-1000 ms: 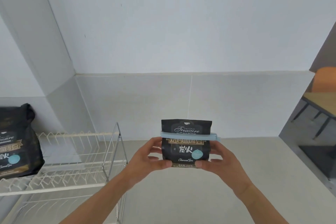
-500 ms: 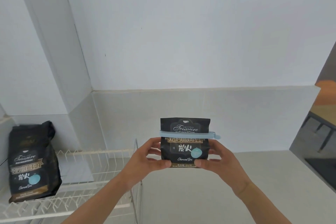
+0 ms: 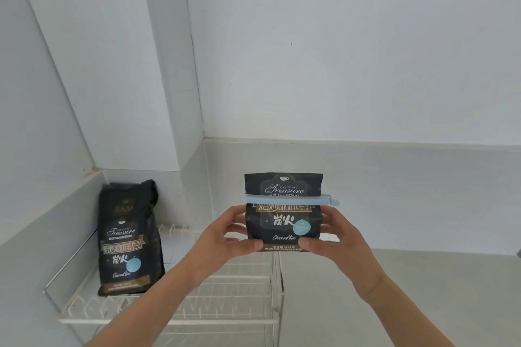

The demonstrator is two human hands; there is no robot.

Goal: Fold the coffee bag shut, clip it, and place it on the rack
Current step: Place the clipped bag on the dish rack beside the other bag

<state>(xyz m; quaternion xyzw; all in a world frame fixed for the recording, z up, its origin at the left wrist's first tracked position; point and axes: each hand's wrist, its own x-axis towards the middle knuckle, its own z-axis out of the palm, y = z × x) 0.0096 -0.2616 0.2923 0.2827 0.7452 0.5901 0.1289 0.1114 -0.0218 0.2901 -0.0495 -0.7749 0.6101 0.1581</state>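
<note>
Head view: left hand (image 3: pixel 225 234) and right hand (image 3: pixel 335 236) pinch the coffee bag (image 3: pixel 283 213) by its lower corners, upright above the rack (image 3: pixel 225 290); blue clip (image 3: pixel 290 199) clamps the folded top.

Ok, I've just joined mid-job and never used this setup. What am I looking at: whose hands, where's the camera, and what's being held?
No machine here: a person works bare-handed, and the one camera sits on their head, looking forward and down. The left hand and right hand hold a black coffee bag upright by its lower sides. A pale blue clip runs across the bag below its top. Lower left is a white wire rack, where a second coffee bag stands near the wall corner. The held bag is in the air, not on the rack.
</note>
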